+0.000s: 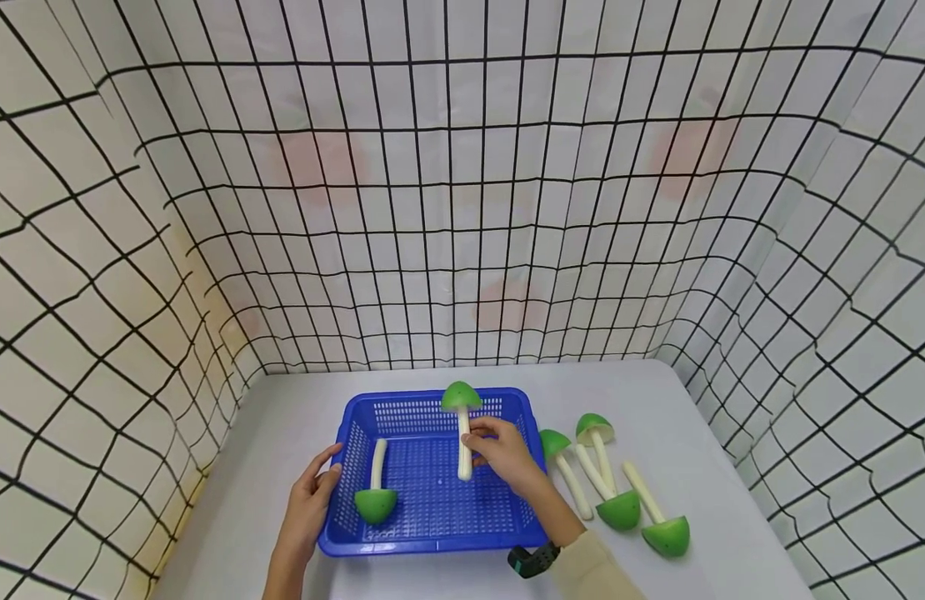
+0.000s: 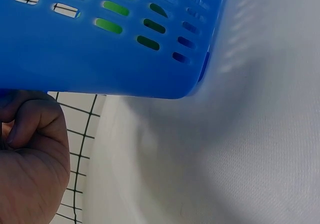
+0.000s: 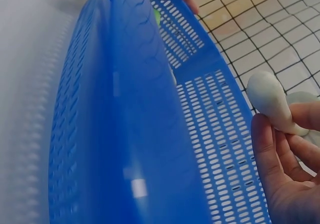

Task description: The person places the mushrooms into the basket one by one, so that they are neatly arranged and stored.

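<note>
From far away, I have my right hand [image 1: 502,454] pinching a green mushroom [image 1: 463,433] by its stem over the blue basket [image 1: 402,548] my left hand [image 1: 308,500] grips, with one mushroom inside [image 1: 376,503] left of the pinch, and four more mushrooms [image 1: 618,510] right of it seemingly left to do.

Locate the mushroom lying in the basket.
In the head view, the mushroom lies inside the blue basket, at its left end, just right of the left hand.
</note>
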`<state>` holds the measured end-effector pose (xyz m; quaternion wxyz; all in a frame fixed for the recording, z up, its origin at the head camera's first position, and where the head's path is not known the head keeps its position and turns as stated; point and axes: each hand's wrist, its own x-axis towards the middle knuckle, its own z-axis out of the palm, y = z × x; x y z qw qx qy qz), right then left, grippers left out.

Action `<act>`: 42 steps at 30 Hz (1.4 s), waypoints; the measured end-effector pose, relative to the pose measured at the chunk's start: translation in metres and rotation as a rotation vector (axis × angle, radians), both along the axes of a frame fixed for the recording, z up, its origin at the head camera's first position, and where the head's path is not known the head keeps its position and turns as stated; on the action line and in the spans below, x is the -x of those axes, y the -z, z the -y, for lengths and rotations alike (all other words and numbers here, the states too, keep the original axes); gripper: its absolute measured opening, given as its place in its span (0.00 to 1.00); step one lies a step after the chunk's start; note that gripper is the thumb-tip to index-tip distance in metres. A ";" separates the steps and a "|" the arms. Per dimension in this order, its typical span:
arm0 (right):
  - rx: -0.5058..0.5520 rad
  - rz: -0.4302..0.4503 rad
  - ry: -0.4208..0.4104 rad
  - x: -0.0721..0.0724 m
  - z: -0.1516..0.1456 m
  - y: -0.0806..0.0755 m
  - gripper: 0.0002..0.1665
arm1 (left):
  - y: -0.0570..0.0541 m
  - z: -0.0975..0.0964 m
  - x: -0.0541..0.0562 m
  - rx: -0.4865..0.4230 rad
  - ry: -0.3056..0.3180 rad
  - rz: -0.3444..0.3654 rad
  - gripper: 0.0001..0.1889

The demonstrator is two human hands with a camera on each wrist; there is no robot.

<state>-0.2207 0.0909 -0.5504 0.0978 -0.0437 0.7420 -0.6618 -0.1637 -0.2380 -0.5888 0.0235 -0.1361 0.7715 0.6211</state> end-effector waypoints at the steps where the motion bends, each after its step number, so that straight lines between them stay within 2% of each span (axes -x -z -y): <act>1: 0.000 0.001 -0.004 0.000 0.001 0.000 0.21 | 0.000 0.000 0.000 0.000 0.000 0.002 0.24; 5: -0.003 -0.018 -0.030 -0.001 0.006 0.001 0.23 | 0.001 0.000 0.000 0.000 -0.004 0.006 0.24; 11: -0.009 -0.002 -0.054 -0.001 0.015 -0.001 0.22 | 0.001 0.000 0.001 0.008 -0.008 0.005 0.23; 23: -0.050 -0.005 -0.098 0.001 0.033 0.006 0.20 | 0.001 0.000 0.001 0.004 -0.007 0.006 0.23; 30: -0.063 0.025 -0.122 0.003 0.044 0.009 0.18 | 0.002 0.000 0.003 -0.008 -0.008 0.003 0.22; 42: -0.126 0.072 -0.129 -0.001 0.060 0.009 0.16 | 0.001 0.000 0.003 -0.007 -0.005 0.000 0.23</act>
